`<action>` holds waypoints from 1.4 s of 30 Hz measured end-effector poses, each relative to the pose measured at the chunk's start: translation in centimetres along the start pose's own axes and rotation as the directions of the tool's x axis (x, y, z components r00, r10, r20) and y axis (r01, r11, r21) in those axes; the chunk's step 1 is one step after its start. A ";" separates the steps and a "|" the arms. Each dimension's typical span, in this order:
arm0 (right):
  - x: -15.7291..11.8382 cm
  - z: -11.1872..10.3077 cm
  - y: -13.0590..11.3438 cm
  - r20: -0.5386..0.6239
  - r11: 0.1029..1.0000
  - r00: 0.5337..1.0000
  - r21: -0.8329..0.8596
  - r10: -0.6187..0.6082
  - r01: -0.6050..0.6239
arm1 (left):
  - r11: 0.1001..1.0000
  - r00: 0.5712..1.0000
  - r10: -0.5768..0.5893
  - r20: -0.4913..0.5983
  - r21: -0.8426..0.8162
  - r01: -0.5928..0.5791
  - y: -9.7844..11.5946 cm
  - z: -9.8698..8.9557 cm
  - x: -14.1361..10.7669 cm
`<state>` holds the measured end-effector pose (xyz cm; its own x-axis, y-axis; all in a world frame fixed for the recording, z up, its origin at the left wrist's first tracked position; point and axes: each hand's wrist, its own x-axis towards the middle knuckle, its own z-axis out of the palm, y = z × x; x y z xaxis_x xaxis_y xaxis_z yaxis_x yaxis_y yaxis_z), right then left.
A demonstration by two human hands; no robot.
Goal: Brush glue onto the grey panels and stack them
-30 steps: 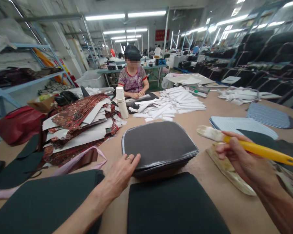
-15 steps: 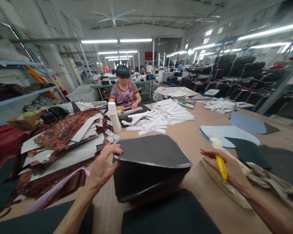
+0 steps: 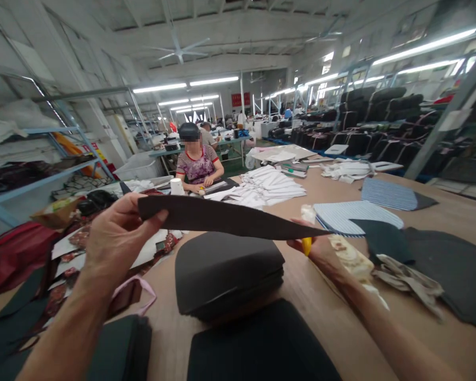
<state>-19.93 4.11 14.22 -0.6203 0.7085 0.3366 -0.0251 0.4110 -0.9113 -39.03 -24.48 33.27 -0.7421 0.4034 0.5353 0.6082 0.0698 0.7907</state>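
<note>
My left hand (image 3: 121, 233) pinches the left end of a thin dark grey sheet (image 3: 230, 217) between thumb and fingers, holding it up nearly edge-on. At the sheet's right end is my right hand (image 3: 321, 254), closed around a yellow-handled brush (image 3: 307, 246) with a pale, shaggy head. Some right fingers are behind the sheet, so I cannot tell whether they grip it too. Below the sheet lies a stack of similar dark grey pieces (image 3: 226, 264) with rounded corners. Nearer to me sits another dark stack (image 3: 257, 344).
Left are patterned red-brown pieces (image 3: 79, 241) and a dark green stack (image 3: 122, 344). White strips (image 3: 269, 185) lie ahead, near a seated co-worker (image 3: 198, 161). A white bottle (image 3: 176, 186) stands behind the sheet. Striped pieces (image 3: 357, 211) and a rumpled cloth (image 3: 408, 280) lie right.
My left hand has lifted the top sheet off the stack and raised it. My right hand has moved left with the brush, to the sheet's right end.
</note>
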 end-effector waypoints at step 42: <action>-22.4 -2.6 2.7 0.134 0.915 0.961 -0.361 0.243 -0.181 | 0.675 0.670 -0.737 0.087 0.065 0.735 -13.1 0.1 -32.1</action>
<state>-4.06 -9.12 4.83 -0.7073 0.7034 0.0701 0.3722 0.4548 -0.8091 -23.16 -38.22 5.73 -0.9211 0.2983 -0.2501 -0.1162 0.4025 0.9080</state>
